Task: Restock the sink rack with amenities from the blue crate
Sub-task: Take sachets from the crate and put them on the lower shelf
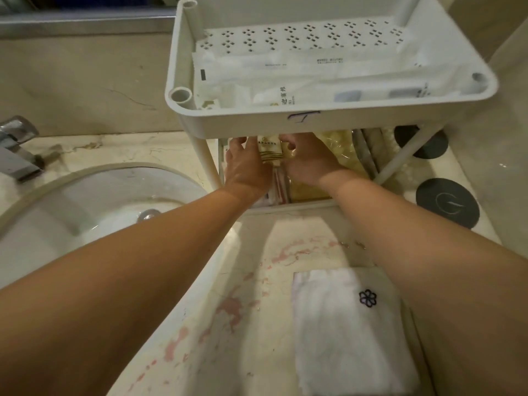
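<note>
Hands reaching into the lower tier of the sink rack (pixel 248 121).

Left hand (pixel 245 167) and right hand (pixel 307 160) are together grasping a cream sachet (pixel 268 150) beneath the upper tray; a folded white towel (pixel 345 330) is lying on the bench (pixel 257 281).

1. Lower tier of rack (pixel 285 205): access only from the front, under the top tray (pixel 314 122); gap is low, both hands fill most of it
2. Left hand (pixel 245 167) & right hand (pixel 307 161) sit side by side w/ a small tube (pixel 268 151) between them; no spare room in the middle
3. Rack legs (pixel 205 161) and (pixel 400 158) box in the opening on both sides
4. Lower tier crowded w/ yellowish packets (pixel 337 144)
5. Top tray: open from above, back part bare, front covered by flat white sachets (pixel 285 78)
6. Counter (pixel 257 281) in front of rack is free; folded white towel (pixel 343 332) takes the near right
7. Two dark round discs (pixel 447 202) right of rack; basin (pixel 94 201) & tap (pixel 17 150) to the left
</note>
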A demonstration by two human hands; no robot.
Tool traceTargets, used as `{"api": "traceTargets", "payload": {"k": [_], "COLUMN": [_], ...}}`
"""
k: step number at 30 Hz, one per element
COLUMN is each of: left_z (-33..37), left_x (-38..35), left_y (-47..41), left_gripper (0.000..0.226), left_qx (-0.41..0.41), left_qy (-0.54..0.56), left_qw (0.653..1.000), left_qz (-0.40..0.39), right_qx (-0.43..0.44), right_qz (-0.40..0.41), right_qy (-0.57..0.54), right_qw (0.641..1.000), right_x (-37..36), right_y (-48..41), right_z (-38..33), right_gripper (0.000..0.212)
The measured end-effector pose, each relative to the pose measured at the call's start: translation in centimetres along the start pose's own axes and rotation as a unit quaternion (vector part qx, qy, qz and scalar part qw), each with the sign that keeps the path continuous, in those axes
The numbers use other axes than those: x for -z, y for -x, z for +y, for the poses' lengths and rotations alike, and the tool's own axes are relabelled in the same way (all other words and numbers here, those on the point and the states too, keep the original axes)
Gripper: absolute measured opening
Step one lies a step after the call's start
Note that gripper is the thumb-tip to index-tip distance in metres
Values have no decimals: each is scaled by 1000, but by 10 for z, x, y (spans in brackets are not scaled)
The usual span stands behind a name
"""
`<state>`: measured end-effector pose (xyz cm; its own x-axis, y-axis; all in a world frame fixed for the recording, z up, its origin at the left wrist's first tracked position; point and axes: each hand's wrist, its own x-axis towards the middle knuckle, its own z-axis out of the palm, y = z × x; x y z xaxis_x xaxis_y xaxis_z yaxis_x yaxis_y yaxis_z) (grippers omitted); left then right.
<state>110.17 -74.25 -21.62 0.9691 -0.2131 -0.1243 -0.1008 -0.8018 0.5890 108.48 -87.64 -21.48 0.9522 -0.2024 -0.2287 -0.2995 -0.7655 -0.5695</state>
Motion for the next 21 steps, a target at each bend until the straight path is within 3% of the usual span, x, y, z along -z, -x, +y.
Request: {"api": "traceTargets", "payload": {"k": [6,13,21], "left_z": [-3,-14,-40], "left_x": [12,34,63], "left_y": [38,92,143], "left_gripper": [64,59,58], "left_qx": [-23,-55,-90], "left_qy": [22,2,-77], "left_qw": [998,992,988], "left_qz": [-53,-114,-97], "right_qx": [-27,-2,38], "right_qz": [6,-23,-57], "right_qy": [12,45,118], "right_qw": [1000,999,991], "right_x": [9,7,-5], "right_y": [49,115,161], "right_z": [-10,-21,-51], "right_gripper": [52,61,69]}}
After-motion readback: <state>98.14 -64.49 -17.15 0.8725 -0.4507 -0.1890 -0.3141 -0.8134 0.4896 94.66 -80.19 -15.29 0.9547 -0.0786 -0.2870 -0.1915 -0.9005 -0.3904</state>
